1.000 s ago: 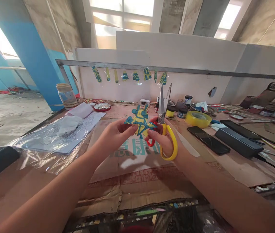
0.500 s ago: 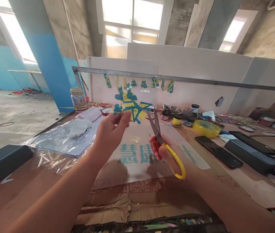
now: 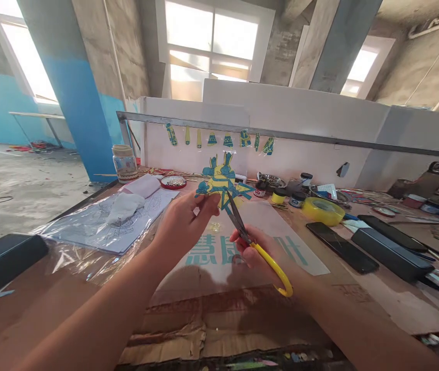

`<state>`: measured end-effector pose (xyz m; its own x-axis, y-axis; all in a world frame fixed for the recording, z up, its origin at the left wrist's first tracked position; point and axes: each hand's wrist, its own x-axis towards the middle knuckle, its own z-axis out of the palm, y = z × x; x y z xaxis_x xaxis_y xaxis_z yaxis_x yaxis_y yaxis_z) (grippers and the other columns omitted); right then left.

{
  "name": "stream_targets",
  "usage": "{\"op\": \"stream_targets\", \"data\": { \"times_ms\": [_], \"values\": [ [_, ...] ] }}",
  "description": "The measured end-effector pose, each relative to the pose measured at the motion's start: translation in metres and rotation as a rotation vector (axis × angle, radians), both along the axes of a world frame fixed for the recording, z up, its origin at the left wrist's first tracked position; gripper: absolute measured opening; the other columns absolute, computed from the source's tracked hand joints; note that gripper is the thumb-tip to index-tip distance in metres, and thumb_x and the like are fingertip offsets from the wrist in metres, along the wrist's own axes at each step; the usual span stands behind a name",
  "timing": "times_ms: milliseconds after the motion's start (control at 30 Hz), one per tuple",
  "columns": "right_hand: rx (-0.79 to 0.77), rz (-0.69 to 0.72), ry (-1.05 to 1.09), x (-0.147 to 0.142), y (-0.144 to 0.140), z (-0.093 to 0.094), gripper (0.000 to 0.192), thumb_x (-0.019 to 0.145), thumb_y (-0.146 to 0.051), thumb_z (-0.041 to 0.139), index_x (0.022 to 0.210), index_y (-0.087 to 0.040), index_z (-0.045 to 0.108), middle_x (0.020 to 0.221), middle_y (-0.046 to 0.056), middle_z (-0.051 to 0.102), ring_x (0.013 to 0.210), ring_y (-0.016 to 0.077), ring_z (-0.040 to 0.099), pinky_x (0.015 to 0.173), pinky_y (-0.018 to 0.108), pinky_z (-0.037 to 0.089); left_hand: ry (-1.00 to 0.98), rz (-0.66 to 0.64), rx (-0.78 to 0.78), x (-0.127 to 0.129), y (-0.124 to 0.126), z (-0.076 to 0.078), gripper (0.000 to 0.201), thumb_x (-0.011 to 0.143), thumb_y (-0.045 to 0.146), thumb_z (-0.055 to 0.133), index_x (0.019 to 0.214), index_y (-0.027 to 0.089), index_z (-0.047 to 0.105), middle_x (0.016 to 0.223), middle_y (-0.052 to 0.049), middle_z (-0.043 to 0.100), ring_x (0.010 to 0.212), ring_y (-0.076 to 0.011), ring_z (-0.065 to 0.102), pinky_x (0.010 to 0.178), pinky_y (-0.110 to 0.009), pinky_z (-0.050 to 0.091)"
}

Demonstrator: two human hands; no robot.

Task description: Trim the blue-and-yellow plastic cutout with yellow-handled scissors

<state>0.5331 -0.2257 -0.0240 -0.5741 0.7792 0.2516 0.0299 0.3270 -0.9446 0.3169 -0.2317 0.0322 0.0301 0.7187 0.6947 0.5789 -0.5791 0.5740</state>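
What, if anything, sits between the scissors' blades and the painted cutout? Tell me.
Nothing visible. The scissors in the right hand already meet the lower edge of the painted cutout, which the left hand pinches above the table.

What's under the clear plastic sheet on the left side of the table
Under the clear plastic sheet lie white papers with line drawings; a crumpled white cloth rests on them. The glare hides the drawings' details.

Glossy metal scissors (image 3: pixel 242 226) blades, yellow plastic handles; matt corrugated cardboard (image 3: pixel 219 304).
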Motion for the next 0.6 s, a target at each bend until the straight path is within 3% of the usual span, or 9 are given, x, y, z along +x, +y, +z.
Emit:
{"op": "stream_targets", "data": {
  "times_ms": [367, 600],
  "values": [
    [-0.042, -0.002, -0.007, -0.0032, -0.0055, 0.0111, 0.057, 0.08, -0.072, 0.065, 0.104, -0.021, 0.056, 0.084, 0.0, 0.046, 0.071, 0.0131, 0.04, 0.06, 0.024, 0.032, 0.008, -0.024, -0.004, 0.0002, -0.0007, 0.0003, 0.044, 0.099, 0.051, 0.049, 0.076, 0.02, 0.071, 0.083, -0.003, 0.075, 0.078, -0.0191, 0.066, 0.07, -0.03, 0.044],
    [-0.021, -0.02, -0.044, -0.0022, -0.0059, 0.0082, 0.055, 0.082, -0.071, 0.064, 0.105, -0.022, 0.056, 0.089, 0.002, 0.05, 0.076, 0.0146, 0.044, 0.063, 0.025, 0.035, 0.018, 0.02, 0.014, 0.0017, -0.0018, 0.0, 0.045, 0.099, 0.051, 0.049, 0.074, 0.02, 0.071, 0.082, -0.003, 0.076, 0.078, -0.0193, 0.067, 0.07, -0.029, 0.045]
  ]
}}
